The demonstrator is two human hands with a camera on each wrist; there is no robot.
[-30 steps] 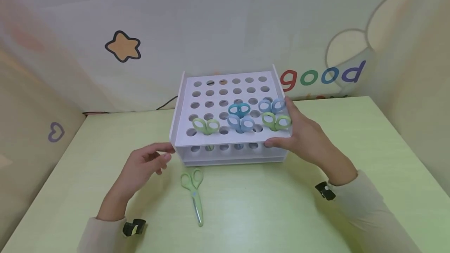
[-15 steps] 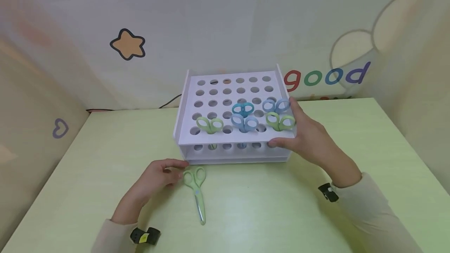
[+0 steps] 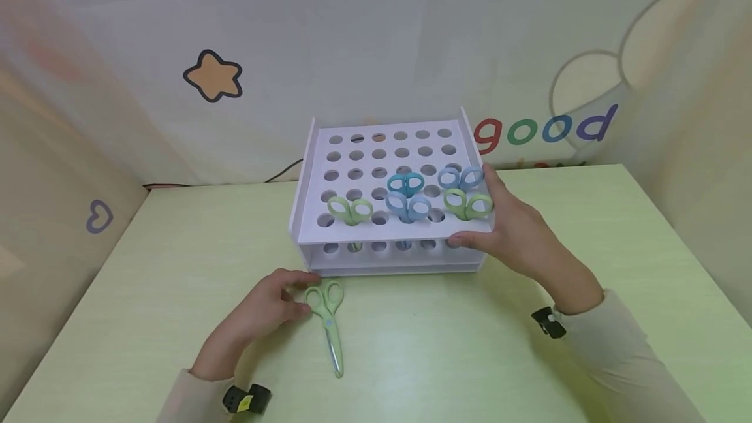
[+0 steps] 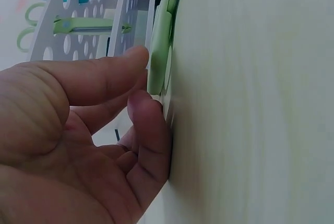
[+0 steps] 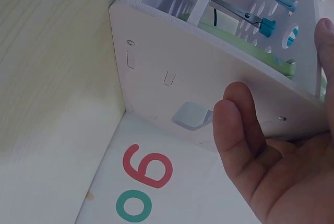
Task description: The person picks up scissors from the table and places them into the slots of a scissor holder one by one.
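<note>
A pair of green scissors (image 3: 330,328) lies on the table in front of the rack, handle loops away from me. My left hand (image 3: 267,309) is beside those loops, thumb at the near loop's left side and index fingertip just above it. In the left wrist view, fingertips (image 4: 138,57) are right at the handle's end, with another finger curled low by the tabletop. My right hand (image 3: 517,234) grips the front right corner of the white perforated rack (image 3: 376,234), thumb along the front edge and fingers at the side panel (image 5: 172,51).
Two more green scissors (image 3: 350,211), two light blue scissors (image 3: 408,206) and one teal pair (image 3: 405,183) stand in the rack's holes, handles up. A printed cloth (image 3: 376,31) hangs behind the table (image 3: 440,344). A thin dark cable (image 3: 284,170) runs behind the rack.
My left hand has left the rack's front left corner and come down and right to the green scissors' handle. The right hand stays on the rack; the view has shifted slightly.
</note>
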